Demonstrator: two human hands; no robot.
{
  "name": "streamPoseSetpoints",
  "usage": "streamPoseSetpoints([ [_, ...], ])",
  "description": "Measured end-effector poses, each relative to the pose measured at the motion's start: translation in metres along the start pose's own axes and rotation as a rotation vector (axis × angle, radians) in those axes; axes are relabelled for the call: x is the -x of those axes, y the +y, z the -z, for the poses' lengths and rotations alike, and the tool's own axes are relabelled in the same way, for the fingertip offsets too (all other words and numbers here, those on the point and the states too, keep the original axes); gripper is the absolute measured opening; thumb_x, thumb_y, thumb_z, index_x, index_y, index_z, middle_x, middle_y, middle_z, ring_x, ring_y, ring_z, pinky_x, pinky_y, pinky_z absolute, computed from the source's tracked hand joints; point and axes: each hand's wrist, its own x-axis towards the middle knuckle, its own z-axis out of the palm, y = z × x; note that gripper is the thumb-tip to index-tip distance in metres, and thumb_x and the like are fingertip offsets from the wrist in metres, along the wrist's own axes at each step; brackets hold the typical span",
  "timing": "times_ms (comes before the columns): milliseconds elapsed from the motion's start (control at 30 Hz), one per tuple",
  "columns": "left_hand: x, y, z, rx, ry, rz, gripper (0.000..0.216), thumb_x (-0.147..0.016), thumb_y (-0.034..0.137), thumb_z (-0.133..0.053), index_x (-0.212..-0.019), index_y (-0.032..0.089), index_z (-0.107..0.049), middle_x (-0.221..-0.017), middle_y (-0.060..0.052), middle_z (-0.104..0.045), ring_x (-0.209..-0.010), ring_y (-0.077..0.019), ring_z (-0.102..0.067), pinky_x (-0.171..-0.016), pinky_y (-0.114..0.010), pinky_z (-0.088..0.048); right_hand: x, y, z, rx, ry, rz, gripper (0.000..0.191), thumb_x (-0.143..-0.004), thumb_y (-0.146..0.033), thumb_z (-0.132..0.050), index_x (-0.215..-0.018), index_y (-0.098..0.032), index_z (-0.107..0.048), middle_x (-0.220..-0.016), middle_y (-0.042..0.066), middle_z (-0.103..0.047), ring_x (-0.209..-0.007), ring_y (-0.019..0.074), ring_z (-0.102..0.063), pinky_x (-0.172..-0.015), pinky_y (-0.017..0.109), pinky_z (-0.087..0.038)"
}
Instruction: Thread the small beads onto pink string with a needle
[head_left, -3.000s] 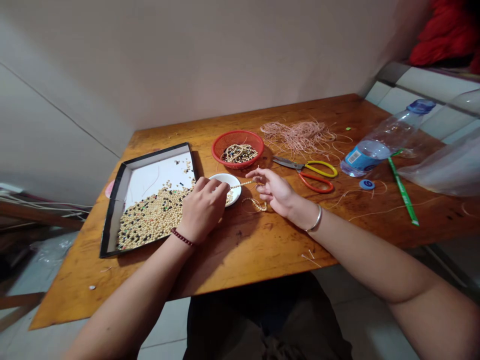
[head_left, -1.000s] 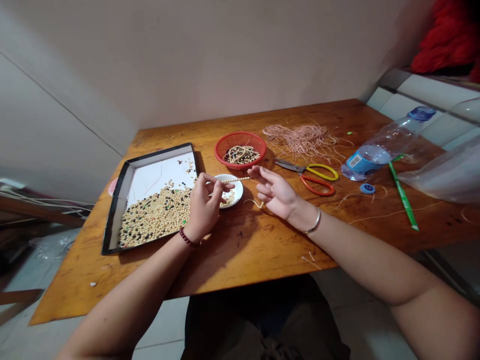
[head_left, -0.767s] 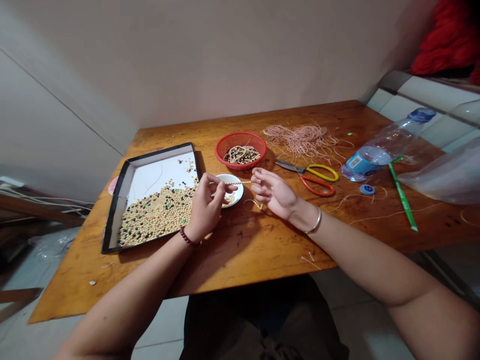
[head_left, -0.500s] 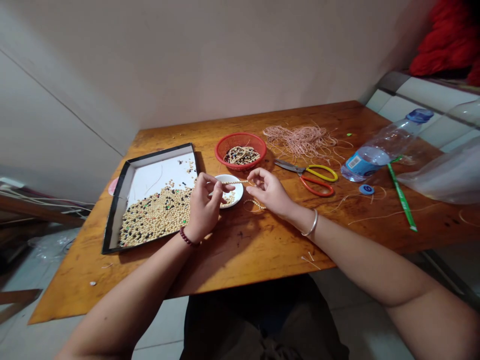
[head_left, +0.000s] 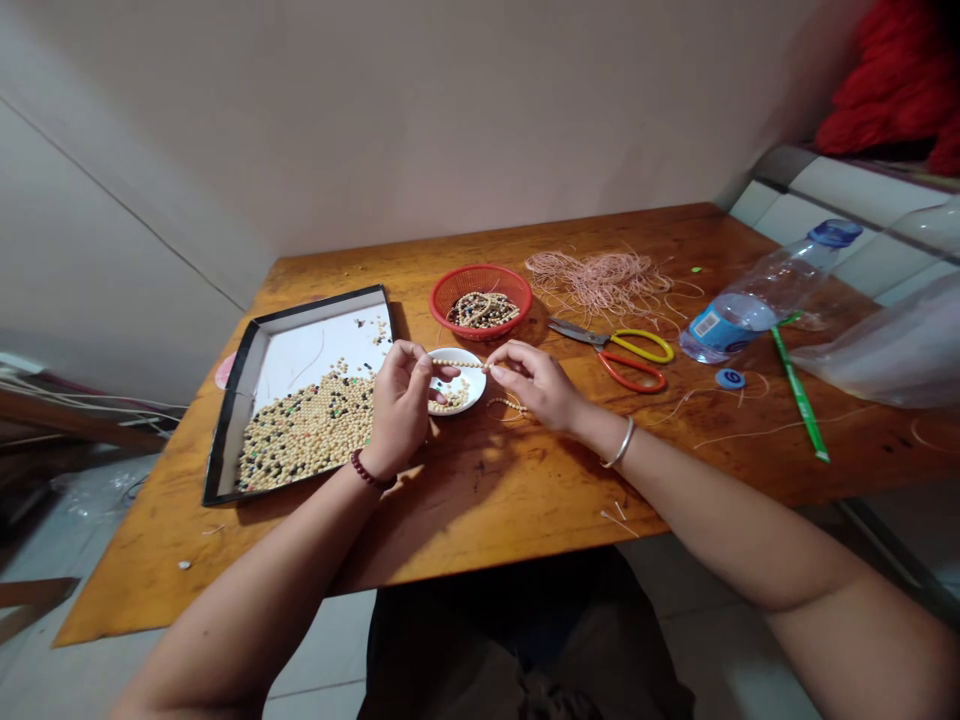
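Observation:
A short row of cream beads on a string (head_left: 459,364) stretches between my two hands, above a small white dish (head_left: 474,398) with loose beads in it. My left hand (head_left: 403,395) pinches the row's left end between thumb and fingers. At its right end my right hand (head_left: 536,385) is closed on the string, thumb against forefinger. Below the right fingers, a beaded tail (head_left: 510,404) of cream beads rests on the table. To the left lies a black-edged box lid (head_left: 289,350), partly filled with cream, black and a few green beads.
Behind the dish stands a red basket (head_left: 442,290) holding strung beads. Pink cord (head_left: 600,285) lies tangled beside it. Scissors (head_left: 619,352) with yellow and orange handles, a plastic bottle (head_left: 757,300), a blue cap (head_left: 730,379) and a green strip (head_left: 802,400) are on the right.
My right hand has moved slightly left, its fingers closing at the right end of the bead row. My left hand has shifted a little left.

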Motion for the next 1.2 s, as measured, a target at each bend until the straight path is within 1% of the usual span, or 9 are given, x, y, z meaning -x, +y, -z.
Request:
streamPoseSetpoints([
  [100,0.0,-0.001,0.001,-0.011,0.001,-0.012,0.026,-0.088,0.043,-0.053,-0.083,0.02,-0.042,-0.067,0.0,-0.061,-0.074,-0.0162,-0.07,-0.044,-0.017,-0.05,-0.001,0.0,0.0,-0.061,0.021,-0.011,0.027,-0.091,-0.041,-0.046,-0.082,-0.02,-0.061,-0.08,0.003,-0.059,-0.074,0.0168,-0.051,-0.067,0.027,-0.037],
  [167,0.0,-0.001,0.001,-0.012,-0.001,-0.017,0.026,-0.088,0.044,-0.054,-0.083,0.02,-0.042,-0.067,-0.001,-0.061,-0.075,-0.0166,-0.07,-0.045,-0.018,-0.05,-0.001,0.0,-0.001,-0.077,0.032,-0.024,0.029,-0.091,-0.043,-0.046,-0.081,-0.02,-0.061,-0.079,0.003,-0.059,-0.074,0.0168,-0.051,-0.066,0.027,-0.037],
  [433,0.0,-0.001,0.0,-0.004,-0.003,-0.025,0.027,-0.087,0.043,-0.055,-0.082,0.02,-0.043,-0.066,0.0,-0.061,-0.074,-0.0161,-0.069,-0.045,-0.017,-0.05,0.0,0.0,-0.005,-0.111,0.048,-0.055,0.019,-0.085,-0.037,-0.057,-0.082,-0.02,-0.063,-0.077,0.002,-0.059,-0.068,0.0146,-0.049,-0.064,0.027,-0.036],
  [600,0.002,-0.002,-0.001,-0.007,-0.002,-0.02,0.026,-0.088,0.043,-0.055,-0.083,0.02,-0.043,-0.067,-0.001,-0.062,-0.072,-0.0152,-0.069,-0.044,-0.017,-0.05,0.0,0.0,-0.005,-0.115,0.056,-0.046,0.021,-0.088,-0.036,-0.052,-0.078,-0.019,-0.058,-0.071,0.0,-0.055,-0.065,0.0136,-0.047,-0.064,0.026,-0.036],
  [800,0.002,-0.001,-0.001,0.002,0.048,-0.031,0.026,-0.087,0.042,-0.056,-0.083,0.02,-0.043,-0.067,-0.001,-0.061,-0.071,-0.0146,-0.068,-0.043,-0.015,-0.049,-0.002,0.007,-0.005,-0.081,0.064,0.012,0.032,-0.093,-0.038,-0.04,-0.069,-0.019,-0.051,-0.069,0.001,-0.054,-0.07,0.0149,-0.05,-0.071,0.028,-0.039],
  [933,0.001,0.0,-0.001,0.005,0.046,-0.03,0.025,-0.088,0.041,-0.055,-0.084,0.02,-0.043,-0.066,0.0,-0.06,-0.071,-0.0143,-0.068,-0.042,-0.014,-0.048,-0.003,0.012,-0.005,-0.087,0.058,0.024,0.038,-0.093,-0.043,-0.039,-0.069,-0.018,-0.054,-0.071,0.003,-0.056,-0.073,0.0153,-0.052,-0.073,0.029,-0.04],
  [1033,0.001,-0.001,-0.001,0.002,0.034,-0.028,0.025,-0.088,0.041,-0.055,-0.084,0.02,-0.043,-0.065,0.0,-0.06,-0.07,-0.014,-0.068,-0.043,-0.014,-0.048,-0.002,0.012,-0.005,-0.119,0.023,-0.033,0.04,-0.092,-0.047,-0.039,-0.073,-0.017,-0.058,-0.071,0.002,-0.056,-0.069,0.0144,-0.051,-0.066,0.027,-0.04],
  [1133,0.001,-0.001,-0.001,-0.009,0.033,-0.035,0.024,-0.088,0.04,-0.055,-0.083,0.02,-0.043,-0.065,0.0,-0.06,-0.069,-0.0134,-0.067,-0.043,-0.014,-0.048,-0.001,0.011,-0.006,-0.203,0.006,-0.126,0.044,-0.094,-0.051,-0.034,-0.092,-0.018,-0.062,-0.07,0.0,-0.054,-0.055,0.0112,-0.045,-0.052,0.025,-0.035],
  [1200,0.001,-0.001,0.0,-0.018,0.027,-0.043,0.023,-0.089,0.039,-0.055,-0.083,0.02,-0.044,-0.064,0.0,-0.06,-0.068,-0.0131,-0.067,-0.043,-0.014,-0.047,0.0,0.009,-0.006,-0.255,-0.013,-0.177,0.05,-0.093,-0.057,-0.03,-0.097,-0.018,-0.063,-0.071,0.0,-0.055,-0.049,0.0095,-0.042,-0.047,0.024,-0.033],
])
